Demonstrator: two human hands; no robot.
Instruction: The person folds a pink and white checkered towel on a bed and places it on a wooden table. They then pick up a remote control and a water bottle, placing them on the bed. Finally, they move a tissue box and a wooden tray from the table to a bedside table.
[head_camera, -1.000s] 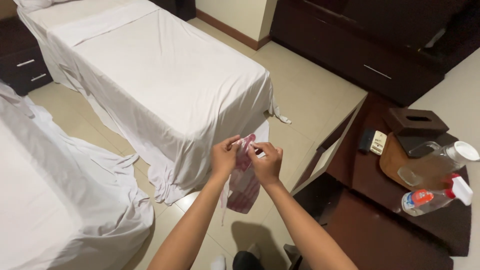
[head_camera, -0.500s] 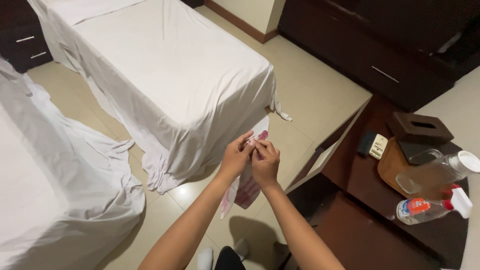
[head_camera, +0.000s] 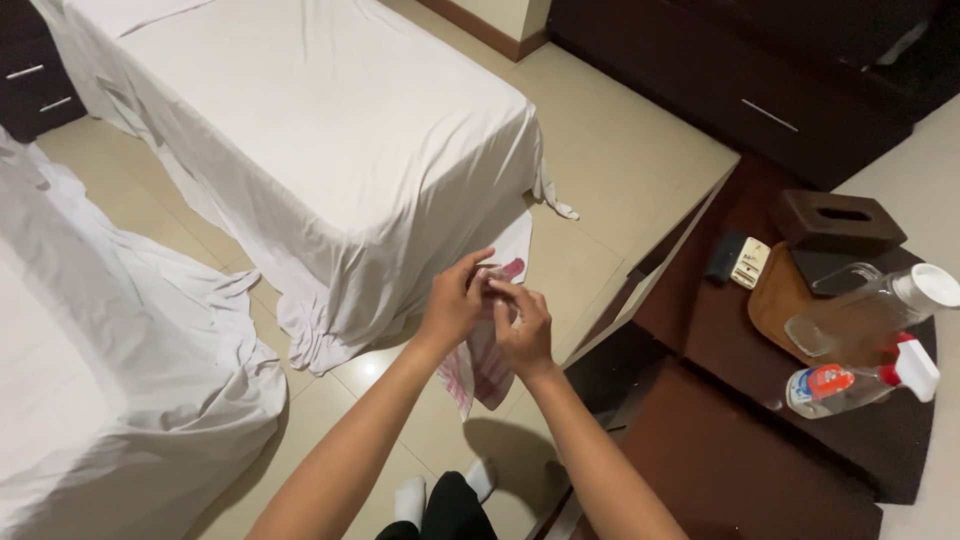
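My left hand (head_camera: 455, 305) and my right hand (head_camera: 522, 325) are raised together in front of me, fingertips meeting. Both pinch the top edge of a white cloth with red-pink stripes (head_camera: 487, 368), which hangs down below them above the tiled floor. The cloth's upper corner shows behind my fingers near the foot of the nearer bed (head_camera: 330, 170). My feet in white socks show at the bottom.
Two beds draped in white sheets, the left one (head_camera: 90, 400) spilling onto the floor. At right a dark wooden table (head_camera: 720, 330) holds a spray bottle (head_camera: 850, 385), clear jug (head_camera: 870, 310), wooden tray, tissue box (head_camera: 835, 220) and a small remote. Dark cabinets behind.
My hands with the cloth have stayed together, shifting slightly lower and right in view as the head camera moved. The cloth hangs a little more bunched.
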